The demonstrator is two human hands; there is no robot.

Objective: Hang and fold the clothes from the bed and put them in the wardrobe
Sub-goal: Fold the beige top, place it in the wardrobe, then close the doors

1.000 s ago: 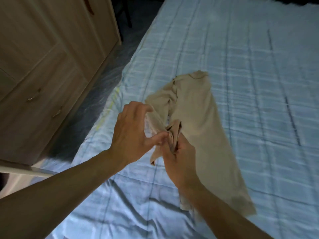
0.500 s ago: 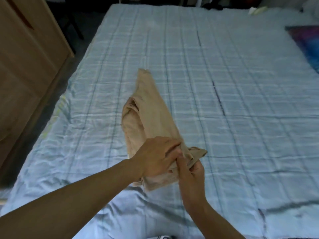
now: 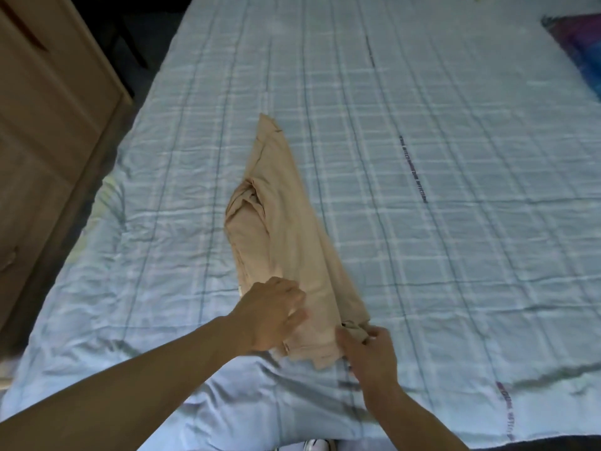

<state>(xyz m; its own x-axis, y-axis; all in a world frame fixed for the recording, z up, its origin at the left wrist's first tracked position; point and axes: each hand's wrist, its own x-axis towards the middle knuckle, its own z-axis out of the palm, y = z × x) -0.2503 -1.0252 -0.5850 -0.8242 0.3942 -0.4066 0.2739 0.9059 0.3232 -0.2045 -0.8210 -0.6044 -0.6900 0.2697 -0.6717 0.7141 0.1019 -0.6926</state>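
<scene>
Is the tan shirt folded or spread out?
Partly folded: the tan shirt lies doubled into a narrow strip on the bed, layers bunched together.

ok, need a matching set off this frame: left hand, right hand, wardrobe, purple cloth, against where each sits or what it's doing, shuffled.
Column A
1. left hand
2. right hand
3. wardrobe
4. purple cloth

Column B
a. lies at the far right edge of the bed
b. pinches the near end of the beige garment
c. stands left of the bed
d. rests on top of the beige garment

Pairs: 1-d, 2-b, 3-c, 4-a
</scene>
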